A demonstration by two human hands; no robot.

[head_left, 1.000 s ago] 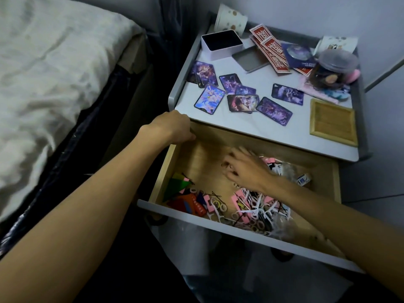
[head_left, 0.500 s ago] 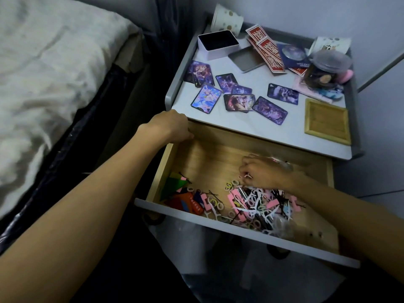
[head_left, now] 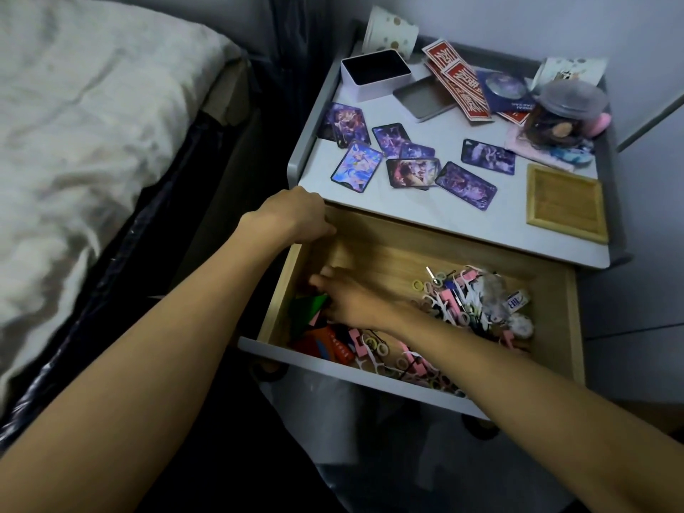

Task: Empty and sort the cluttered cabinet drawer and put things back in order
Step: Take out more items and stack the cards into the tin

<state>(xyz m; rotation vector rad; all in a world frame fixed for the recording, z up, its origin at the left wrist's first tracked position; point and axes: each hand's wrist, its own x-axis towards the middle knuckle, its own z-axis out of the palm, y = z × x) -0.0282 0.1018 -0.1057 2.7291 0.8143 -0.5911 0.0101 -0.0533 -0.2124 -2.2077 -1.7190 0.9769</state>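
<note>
Head view: the cabinet drawer (head_left: 296, 355) stands pulled out below the grey cabinet top (head_left: 444, 224), and it is far from empty. A tangled heap of hair ties, pink clips and white plastic picks (head_left: 462, 305) fills its right and front parts. Green and red paper pieces (head_left: 309, 309) lie in its left front corner, and the wooden floor at the back is bare.

The left hand (head_left: 296, 220) sits at the drawer's back left corner with its fingers curled over the side wall, which seems to steady the drawer. The right hand (head_left: 351, 298) reaches across to the left front corner, just over the paper pieces. It is blurred, so I cannot tell whether its fingers are spread or pinching something.

On the cabinet top lie picture cards (head_left: 407, 161), red envelopes (head_left: 459, 87), an open white box (head_left: 374, 74) and a wooden tray (head_left: 566, 201).

The emptying step looks to be in hand and partly done. The next move probably calls for closing the fingers on the flat paper pieces and lifting them to a free patch of the top. Thin sheets lying flat on wood may need a fingertip slid under one edge.
</note>
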